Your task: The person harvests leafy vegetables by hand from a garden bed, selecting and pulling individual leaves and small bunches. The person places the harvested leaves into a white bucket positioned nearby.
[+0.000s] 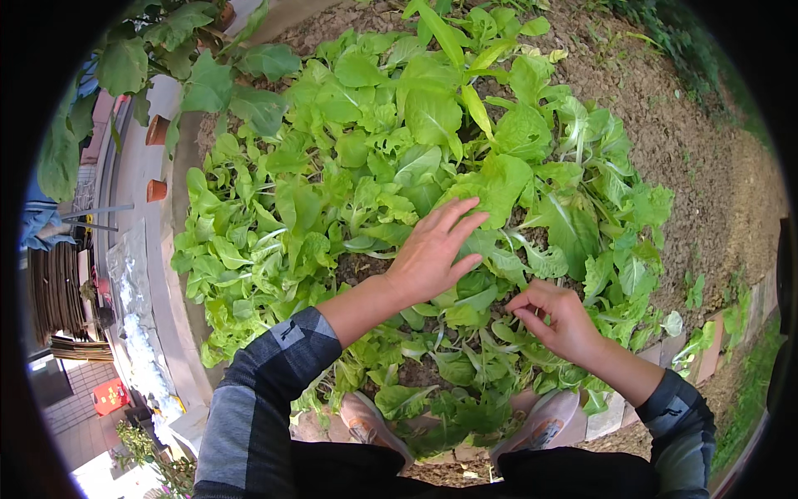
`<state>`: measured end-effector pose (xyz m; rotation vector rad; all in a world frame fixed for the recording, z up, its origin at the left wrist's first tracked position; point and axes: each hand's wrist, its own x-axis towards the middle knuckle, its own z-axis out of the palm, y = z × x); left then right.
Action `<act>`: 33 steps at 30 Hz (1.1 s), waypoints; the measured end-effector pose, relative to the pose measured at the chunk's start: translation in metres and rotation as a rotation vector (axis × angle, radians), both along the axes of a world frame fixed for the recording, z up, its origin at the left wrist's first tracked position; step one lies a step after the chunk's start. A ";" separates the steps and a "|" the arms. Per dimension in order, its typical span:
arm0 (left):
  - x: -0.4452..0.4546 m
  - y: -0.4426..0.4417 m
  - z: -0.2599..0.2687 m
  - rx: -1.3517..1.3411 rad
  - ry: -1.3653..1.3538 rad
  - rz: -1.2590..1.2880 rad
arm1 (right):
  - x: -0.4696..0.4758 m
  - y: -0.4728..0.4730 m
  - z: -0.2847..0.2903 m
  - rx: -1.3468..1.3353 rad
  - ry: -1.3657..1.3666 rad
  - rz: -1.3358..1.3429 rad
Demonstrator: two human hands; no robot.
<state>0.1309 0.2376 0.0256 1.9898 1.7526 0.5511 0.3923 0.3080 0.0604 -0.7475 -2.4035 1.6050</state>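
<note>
A dense bed of leafy green vegetables (355, 156) fills the middle of the head view. My left hand (430, 252) is palm down over it with its fingers a little apart. Its fingertips lie against a broad, light green leaf (502, 181), and no object shows in its grasp. To the right and lower, my right hand (555, 318) is held close above the smaller plants, fingers curled and thumb drawn in towards them. Whether something small is pinched there cannot be made out. Just above this hand is a ragged leaf (545, 259) with a pale stalk.
Bare soil (698, 156) borders the plants on the right. A concrete edge (187, 249) runs along the left side, near small terracotta pots (156, 190). Large dark leaves (209, 81) overhang the upper left. My shoes (548, 418) stand on the brick edging (608, 418).
</note>
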 end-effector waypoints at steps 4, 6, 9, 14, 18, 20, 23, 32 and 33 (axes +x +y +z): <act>0.006 -0.002 -0.003 -0.020 -0.018 -0.007 | -0.028 0.029 0.006 0.191 0.061 -0.040; 0.012 -0.004 -0.005 -0.033 -0.012 -0.013 | -0.043 0.043 0.005 0.417 0.104 -0.016; 0.017 -0.008 -0.010 -0.041 -0.005 -0.023 | -0.060 0.063 -0.002 0.638 0.111 0.030; 0.021 -0.016 -0.012 -0.058 0.022 -0.060 | -0.076 0.087 -0.025 0.857 -0.114 0.104; 0.021 -0.023 -0.012 -0.083 0.008 -0.100 | -0.066 0.085 -0.038 0.901 -0.179 0.171; 0.021 -0.025 -0.014 -0.085 0.004 -0.108 | -0.058 0.081 -0.042 0.876 -0.223 0.179; 0.022 -0.027 -0.017 -0.085 -0.003 -0.118 | -0.050 0.078 -0.048 0.896 -0.186 0.159; 0.026 -0.028 -0.022 -0.060 -0.024 -0.109 | -0.050 0.075 -0.041 0.914 -0.116 0.160; 0.027 -0.029 -0.022 -0.063 -0.023 -0.107 | -0.053 0.076 -0.037 0.902 -0.098 0.153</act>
